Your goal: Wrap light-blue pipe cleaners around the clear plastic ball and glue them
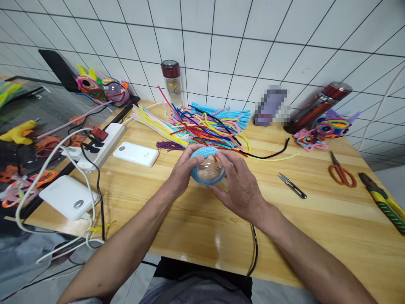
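Note:
Between my two hands is a clear plastic ball (pixel 209 169) with light blue pipe cleaner (pixel 196 174) wound in rings around it. My left hand (pixel 185 169) grips its left side, thumb on the blue rings and fingers partly hidden behind. From the right, my right hand (pixel 238 181) curls round the ball, fingertips at its upper edge and thumb at the lower edge. Just beyond lies a pile of many-coloured pipe cleaners (pixel 209 131), with a light blue bundle (pixel 234 115) at its back.
Thread snips (pixel 292 185), orange-handled scissors (pixel 341 173) and pliers (pixel 384 202) lie to the right. Left are white power banks (pixel 136 154), a power strip (pixel 107 143) with cables, and a yellow glue gun (pixel 19 132). A glass bottle (pixel 172 84) and red thermos (pixel 319 105) stand behind.

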Motion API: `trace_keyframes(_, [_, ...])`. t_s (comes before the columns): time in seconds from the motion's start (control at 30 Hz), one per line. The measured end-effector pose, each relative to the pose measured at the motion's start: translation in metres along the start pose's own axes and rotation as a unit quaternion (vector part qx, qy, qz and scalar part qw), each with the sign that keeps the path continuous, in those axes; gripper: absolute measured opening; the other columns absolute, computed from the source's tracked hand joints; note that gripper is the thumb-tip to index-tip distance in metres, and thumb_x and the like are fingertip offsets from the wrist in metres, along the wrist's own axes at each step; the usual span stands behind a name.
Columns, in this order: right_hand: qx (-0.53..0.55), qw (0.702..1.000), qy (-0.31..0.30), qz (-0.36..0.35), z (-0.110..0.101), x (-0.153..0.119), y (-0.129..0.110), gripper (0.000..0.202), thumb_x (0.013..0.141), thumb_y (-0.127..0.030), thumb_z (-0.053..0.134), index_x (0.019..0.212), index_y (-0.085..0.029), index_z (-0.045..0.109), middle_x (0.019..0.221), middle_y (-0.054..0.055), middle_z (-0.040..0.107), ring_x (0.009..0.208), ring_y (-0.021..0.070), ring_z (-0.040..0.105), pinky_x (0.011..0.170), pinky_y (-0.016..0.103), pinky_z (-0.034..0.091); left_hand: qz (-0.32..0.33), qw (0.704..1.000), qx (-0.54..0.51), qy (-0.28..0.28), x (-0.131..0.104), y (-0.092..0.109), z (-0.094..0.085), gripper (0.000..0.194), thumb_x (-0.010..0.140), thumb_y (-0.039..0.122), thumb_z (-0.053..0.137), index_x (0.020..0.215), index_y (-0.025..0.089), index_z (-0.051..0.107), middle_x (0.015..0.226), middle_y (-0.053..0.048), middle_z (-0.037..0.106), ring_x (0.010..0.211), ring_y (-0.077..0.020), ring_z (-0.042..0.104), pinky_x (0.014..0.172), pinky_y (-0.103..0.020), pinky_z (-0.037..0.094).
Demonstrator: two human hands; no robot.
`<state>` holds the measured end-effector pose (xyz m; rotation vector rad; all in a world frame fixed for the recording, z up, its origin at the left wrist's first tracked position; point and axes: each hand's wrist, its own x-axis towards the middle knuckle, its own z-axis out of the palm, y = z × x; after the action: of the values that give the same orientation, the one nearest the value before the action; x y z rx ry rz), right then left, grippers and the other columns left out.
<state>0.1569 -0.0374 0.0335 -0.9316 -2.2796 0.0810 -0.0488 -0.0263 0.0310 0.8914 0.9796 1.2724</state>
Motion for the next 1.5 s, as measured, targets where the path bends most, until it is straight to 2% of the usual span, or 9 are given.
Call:
trace_keyframes(0.23, [-0.011, 1.000, 0.017, -0.003, 0.0001, -0.0003, 0.0005, 0.086, 0.095, -0.032, 0.079, 0.168, -0.022, 0.034, 0.153, 0.024, 0.059, 0.142, 0.0419, 0.062, 0.113, 0.066, 0.060, 0.012, 1.000, -0.003, -0.015, 0.0003, -0.0057, -0.0013, 0.052, 0.081, 0.048, 0.083, 0.124, 0.023, 0.067, 0.115, -0.003, 0.075, 0.103, -0.0224, 0.068, 0.090, -0.033, 0.053])
trace_keyframes(0.47, [-0.012, 1.000, 0.024, 0.003, -0.0009, 0.0014, -0.0010, 0.080, 0.097, -0.033, 0.076, 0.167, -0.024, 0.038, 0.151, 0.022, 0.061, 0.137, 0.0411, 0.064, 0.111, 0.065, 0.062, 0.011, 1.000, -0.007, -0.024, 0.0003, -0.0072, -0.0023, 0.056, 0.083, 0.049, 0.083, 0.131, 0.024, 0.069, 0.123, -0.005, 0.075, 0.115, -0.0264, 0.069, 0.097, -0.036, 0.054])
trace_keyframes(0.6, [-0.023, 0.999, 0.034, -0.005, -0.0003, 0.0010, -0.0009, 0.076, 0.098, -0.034, 0.075, 0.165, -0.022, 0.041, 0.149, 0.024, 0.062, 0.135, 0.0411, 0.065, 0.109, 0.063, 0.063, 0.010, 0.999, -0.012, -0.033, -0.0002, -0.0066, -0.0015, 0.058, 0.083, 0.049, 0.084, 0.133, 0.024, 0.069, 0.122, -0.005, 0.075, 0.112, -0.0255, 0.069, 0.096, -0.035, 0.053])
trace_keyframes(1.03, [-0.072, 0.995, 0.062, -0.020, -0.0013, 0.0018, -0.0037, 0.070, 0.101, -0.037, 0.073, 0.163, -0.020, 0.045, 0.143, 0.023, 0.067, 0.129, 0.0397, 0.068, 0.102, 0.060, 0.065, 0.030, 0.999, -0.013, -0.022, 0.0000, -0.0056, 0.0012, 0.058, 0.081, 0.048, 0.086, 0.129, 0.022, 0.068, 0.116, -0.004, 0.076, 0.108, -0.0249, 0.068, 0.098, -0.036, 0.053])
trace_keyframes(1.33, [-0.069, 0.994, 0.084, -0.012, 0.0010, 0.0001, -0.0061, 0.065, 0.103, -0.045, 0.072, 0.159, -0.018, 0.053, 0.138, 0.023, 0.068, 0.124, 0.0379, 0.068, 0.098, 0.056, 0.065, 0.048, 0.999, -0.004, -0.016, 0.0003, -0.0089, 0.0004, 0.059, 0.082, 0.049, 0.085, 0.131, 0.022, 0.068, 0.126, -0.006, 0.076, 0.119, -0.0281, 0.068, 0.104, -0.039, 0.051])
trace_keyframes(1.4, [-0.066, 0.993, 0.092, -0.018, 0.0002, 0.0008, -0.0048, 0.060, 0.105, -0.046, 0.070, 0.157, -0.018, 0.055, 0.135, 0.022, 0.069, 0.120, 0.0363, 0.069, 0.096, 0.055, 0.065, 0.050, 0.999, -0.005, -0.019, 0.0003, -0.0098, -0.0006, 0.058, 0.083, 0.049, 0.085, 0.132, 0.022, 0.068, 0.126, -0.006, 0.076, 0.118, -0.0278, 0.068, 0.103, -0.039, 0.051])
trace_keyframes(1.5, [-0.063, 0.992, 0.106, -0.018, -0.0018, 0.0026, -0.0016, 0.044, 0.110, -0.037, 0.064, 0.150, -0.019, 0.061, 0.126, 0.020, 0.073, 0.114, 0.0326, 0.071, 0.095, 0.051, 0.065, 0.049, 0.998, -0.009, -0.025, 0.0005, -0.0104, -0.0010, 0.056, 0.084, 0.048, 0.085, 0.132, 0.023, 0.068, 0.123, -0.005, 0.076, 0.117, -0.0270, 0.068, 0.102, -0.038, 0.051])
